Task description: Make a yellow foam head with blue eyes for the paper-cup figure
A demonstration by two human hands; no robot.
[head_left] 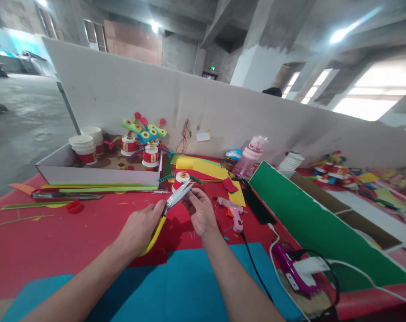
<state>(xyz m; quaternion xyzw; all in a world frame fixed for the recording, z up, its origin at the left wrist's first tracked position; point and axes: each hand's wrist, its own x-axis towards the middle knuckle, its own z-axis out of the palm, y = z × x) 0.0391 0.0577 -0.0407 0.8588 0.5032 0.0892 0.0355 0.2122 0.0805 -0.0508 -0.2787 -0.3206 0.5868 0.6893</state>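
Note:
My left hand [141, 228] is wrapped around the yellow-handled scissors [179, 197], blades pointing up and to the right, slightly parted. Close to the blade tips, my right hand [200, 210] is closed in a pinch. A tiny teal bit shows at its fingertips, too small to name. Just behind the blades stands a paper-cup figure [180, 180] with folded dark-green paper arms and a yellow top, partly hidden by the scissors. A pink hot glue gun [234, 214] lies to the right of my right hand.
A white box [99, 175] holds cups and finished figures at the left. Paper strips [105, 188] and a cutter knife [67, 196] lie before it. Blue paper [189, 286] covers the front. A phone [258, 203], purple power strip [295, 273], cords and green divider [319, 223] stand right.

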